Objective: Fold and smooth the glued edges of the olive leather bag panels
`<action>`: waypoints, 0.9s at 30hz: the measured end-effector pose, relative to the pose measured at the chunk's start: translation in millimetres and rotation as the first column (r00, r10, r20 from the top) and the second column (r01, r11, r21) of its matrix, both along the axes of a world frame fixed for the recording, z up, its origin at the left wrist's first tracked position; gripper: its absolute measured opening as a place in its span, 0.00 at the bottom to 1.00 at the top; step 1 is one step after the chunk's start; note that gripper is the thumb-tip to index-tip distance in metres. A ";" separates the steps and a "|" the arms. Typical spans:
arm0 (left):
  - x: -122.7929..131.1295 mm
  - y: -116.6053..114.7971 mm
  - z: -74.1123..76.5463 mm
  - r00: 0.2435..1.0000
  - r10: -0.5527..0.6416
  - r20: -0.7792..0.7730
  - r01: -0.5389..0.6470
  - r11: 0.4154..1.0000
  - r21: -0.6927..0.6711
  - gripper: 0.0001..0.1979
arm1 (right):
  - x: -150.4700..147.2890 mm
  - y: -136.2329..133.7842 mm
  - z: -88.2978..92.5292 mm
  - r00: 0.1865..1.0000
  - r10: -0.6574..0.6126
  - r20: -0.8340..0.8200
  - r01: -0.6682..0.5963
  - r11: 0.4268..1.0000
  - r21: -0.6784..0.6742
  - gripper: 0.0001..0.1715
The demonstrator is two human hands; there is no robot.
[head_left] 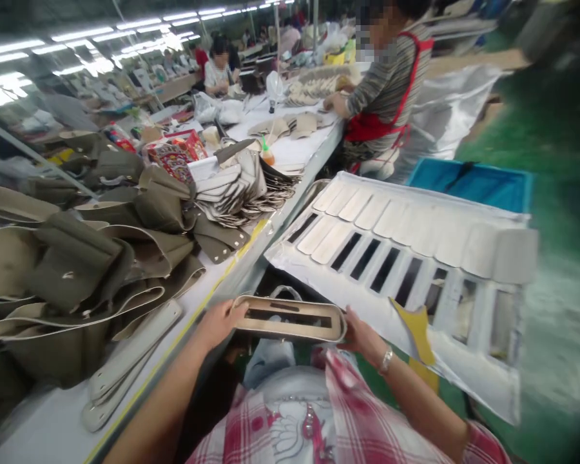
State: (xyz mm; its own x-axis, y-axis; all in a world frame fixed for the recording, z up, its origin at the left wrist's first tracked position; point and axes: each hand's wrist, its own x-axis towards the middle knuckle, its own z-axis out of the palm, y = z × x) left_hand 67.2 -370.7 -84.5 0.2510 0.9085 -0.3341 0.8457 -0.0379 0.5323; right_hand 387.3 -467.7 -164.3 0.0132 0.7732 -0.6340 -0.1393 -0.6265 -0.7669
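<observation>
A long beige cut-out piece point(290, 318) with a narrow slot down its middle is held flat over my lap. My left hand point(218, 322) grips its left end, fingers curled over the edge. At the other end, my right hand point(362, 335) clasps it; a bracelet is on that wrist. Just beyond the piece lies a white slotted board point(406, 258) carrying a row of pale rounded strips point(401, 222), several slots showing dark.
On the left runs a long workbench point(48, 419) piled with olive bag parts point(96, 258) and stacked beige pieces point(236, 187). A person in a striped top and red apron point(386, 84) works farther along. A blue bin point(473, 183) stands on the green floor at right.
</observation>
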 end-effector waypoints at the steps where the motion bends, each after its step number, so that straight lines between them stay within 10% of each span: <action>1: -2.4 -1.3 0.6 0.984 -0.068 -0.163 0.076 0.996 0.043 0.19 | 3.0 -3.7 8.2 0.997 0.035 0.065 -0.037 0.999 0.022 0.33; 4: -3.7 0.4 -4.2 0.825 -0.181 -0.535 0.243 0.969 0.048 0.19 | 4.7 -6.2 29.6 0.859 0.251 0.447 -0.292 0.956 0.024 0.25; 8: 0.4 6.0 -4.7 0.751 -0.170 -0.639 0.256 0.966 0.044 0.18 | -3.4 1.5 38.2 0.688 0.399 0.605 -0.422 0.899 -0.114 0.22; 19: -6.0 16.3 -7.7 0.892 -0.148 -0.428 0.149 0.988 -0.032 0.21 | -15.9 -1.4 32.4 0.720 0.304 0.624 -0.367 0.930 -0.030 0.15; 27: -17.4 14.2 -26.5 0.904 -0.109 -0.413 0.128 0.992 0.016 0.22 | -24.2 5.4 52.7 0.518 0.284 0.807 -0.453 0.891 -0.024 0.11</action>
State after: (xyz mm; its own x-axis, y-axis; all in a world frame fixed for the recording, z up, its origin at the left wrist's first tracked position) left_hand 49.7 -356.4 -111.1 0.2065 0.8961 -0.3930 0.9769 -0.1660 0.1347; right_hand 363.1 -462.3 -111.5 0.1167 0.9168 -0.3818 0.7683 -0.3270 -0.5503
